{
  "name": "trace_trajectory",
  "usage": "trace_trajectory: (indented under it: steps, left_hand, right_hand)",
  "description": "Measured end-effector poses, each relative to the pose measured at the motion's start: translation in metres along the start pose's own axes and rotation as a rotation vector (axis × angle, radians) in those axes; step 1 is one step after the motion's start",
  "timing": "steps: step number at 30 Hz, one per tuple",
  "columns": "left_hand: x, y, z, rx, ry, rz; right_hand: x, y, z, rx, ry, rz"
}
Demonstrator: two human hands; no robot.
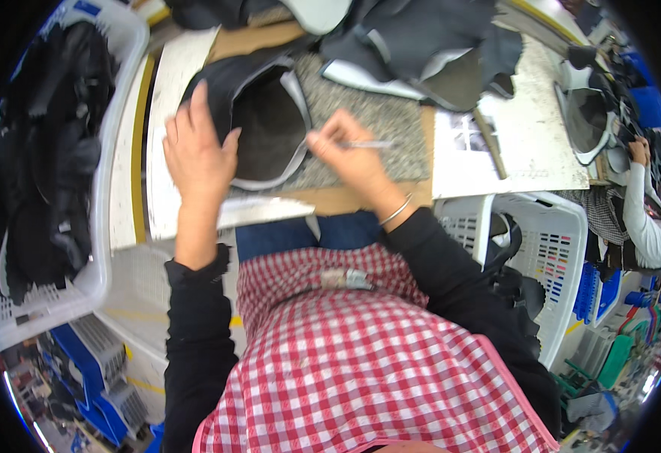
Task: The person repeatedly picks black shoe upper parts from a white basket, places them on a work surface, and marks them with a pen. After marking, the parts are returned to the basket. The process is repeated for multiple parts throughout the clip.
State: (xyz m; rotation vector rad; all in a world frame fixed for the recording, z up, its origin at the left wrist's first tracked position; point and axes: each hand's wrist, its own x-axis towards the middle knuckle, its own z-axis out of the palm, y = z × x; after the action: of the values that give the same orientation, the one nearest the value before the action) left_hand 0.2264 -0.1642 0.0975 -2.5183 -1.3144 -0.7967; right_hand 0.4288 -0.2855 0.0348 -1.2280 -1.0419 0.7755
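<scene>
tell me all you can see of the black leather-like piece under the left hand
The black leather-like piece looks smooth, with a pale rim curving around a dark inner area. It lies spread, partly on the grey mat. The left hand rests on its left side; the right hand is at its right rim, contact unclear.

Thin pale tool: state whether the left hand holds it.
No, the thin pale tool is in the right hand, not the left hand.
</scene>
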Motion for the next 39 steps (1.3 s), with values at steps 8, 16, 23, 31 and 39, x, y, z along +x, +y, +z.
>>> trace_trajectory:
  steps: [8, 16, 23, 31, 39]
  left_hand:
    - [0.147, -0.039, -0.103, 0.001, 0.455, 0.199]
    - [0.237, 0.154, -0.018, -0.575, 0.05, 0.322]
    - [0.176, -0.044, 0.054, -0.439, 0.328, 0.191]
    - [0.074, -0.424, -0.078, 0.414, 0.305, -0.828]
    - [0.096, -0.232, -0.024, -0.182, 0.281, 0.167]
  right_hand:
    - [-0.005, 0.004, 0.001, 0.054, -0.084, 0.0]
    - [-0.005, -0.004, 0.004, 0.068, -0.108, 0.062]
    - [-0.012, -0.008, -0.007, 0.026, -0.103, 0.102]
    - [-0.004, -0.004, 0.001, -0.042, -0.09, 0.113]
    - [0.003, -0.006, -0.006, 0.021, 0.021, 0.291]
